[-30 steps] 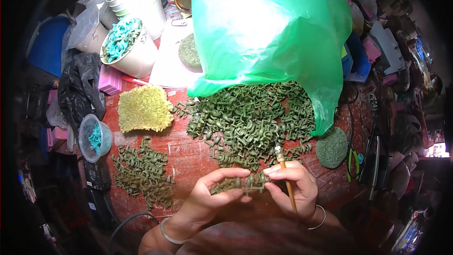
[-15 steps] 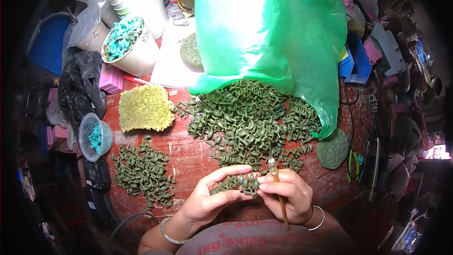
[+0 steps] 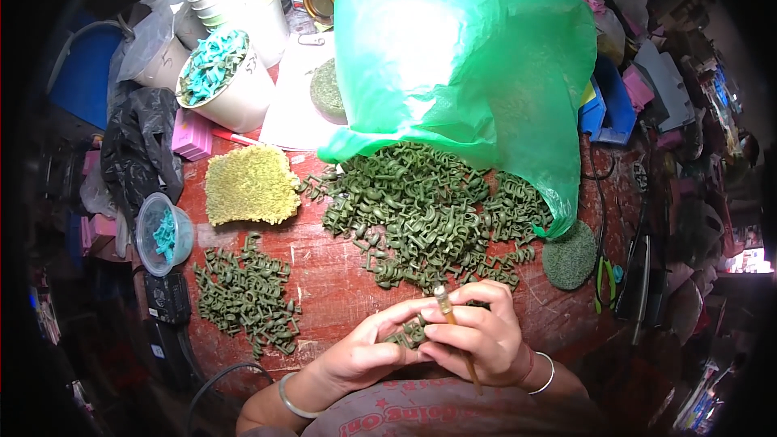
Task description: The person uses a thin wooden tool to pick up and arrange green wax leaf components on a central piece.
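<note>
Head view: left hand [image 3: 364,348] pinches small green curled plastic piece [image 3: 411,332] betw. thumb and fingers, just above table edge, close to body. Right hand [image 3: 477,336] fingers closed on thin brush [image 3: 453,332], bristle tip up, touching piece. Piece looks light, stiff, small, prob. slippery; best hold at sides by fingertips. Big pile of green pieces [image 3: 429,210] spills from green plastic bag [image 3: 469,57] on red table [image 3: 332,275]; smaller pile [image 3: 243,295] at left.

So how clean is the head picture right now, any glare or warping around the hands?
Head view: glare bleaches the top of the green bag; the fisheye bends the table edge and leaves black corners; the left hand, right hand and green pieces are evenly lit and fairly sharp.
</note>
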`<state>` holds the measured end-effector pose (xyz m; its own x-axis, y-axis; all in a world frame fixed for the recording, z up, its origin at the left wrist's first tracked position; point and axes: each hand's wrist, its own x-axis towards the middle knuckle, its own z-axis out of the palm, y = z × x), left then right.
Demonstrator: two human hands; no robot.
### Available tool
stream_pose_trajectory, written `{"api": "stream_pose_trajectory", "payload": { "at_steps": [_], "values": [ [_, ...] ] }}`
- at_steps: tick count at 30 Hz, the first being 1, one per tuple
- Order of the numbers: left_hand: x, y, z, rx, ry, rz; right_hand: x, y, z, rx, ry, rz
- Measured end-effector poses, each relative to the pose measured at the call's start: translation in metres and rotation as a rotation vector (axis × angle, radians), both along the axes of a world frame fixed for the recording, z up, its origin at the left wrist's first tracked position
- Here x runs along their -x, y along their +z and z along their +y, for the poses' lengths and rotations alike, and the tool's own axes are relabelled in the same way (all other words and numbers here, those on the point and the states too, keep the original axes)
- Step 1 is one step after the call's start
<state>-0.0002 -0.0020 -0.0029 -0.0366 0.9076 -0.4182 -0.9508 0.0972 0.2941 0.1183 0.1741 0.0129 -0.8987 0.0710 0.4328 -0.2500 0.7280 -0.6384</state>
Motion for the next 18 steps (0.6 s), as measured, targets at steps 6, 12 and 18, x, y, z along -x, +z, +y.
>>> {"api": "stream_pose_trajectory", "payload": {
  "at_steps": [6, 12, 18],
  "values": [
    [-0.002, -0.004, -0.003, -0.047, -0.034, -0.031, 0.001, -0.009, 0.002, 0.073, 0.067, 0.037],
    [0.000, 0.001, 0.003, -0.076, -0.023, -0.022, 0.000, -0.010, 0.009, 0.465, 0.053, -0.040],
    [-0.002, -0.005, 0.004, -0.170, -0.016, -0.061, -0.006, -0.012, 0.010, 0.683, 0.013, -0.129]
  ]
}}
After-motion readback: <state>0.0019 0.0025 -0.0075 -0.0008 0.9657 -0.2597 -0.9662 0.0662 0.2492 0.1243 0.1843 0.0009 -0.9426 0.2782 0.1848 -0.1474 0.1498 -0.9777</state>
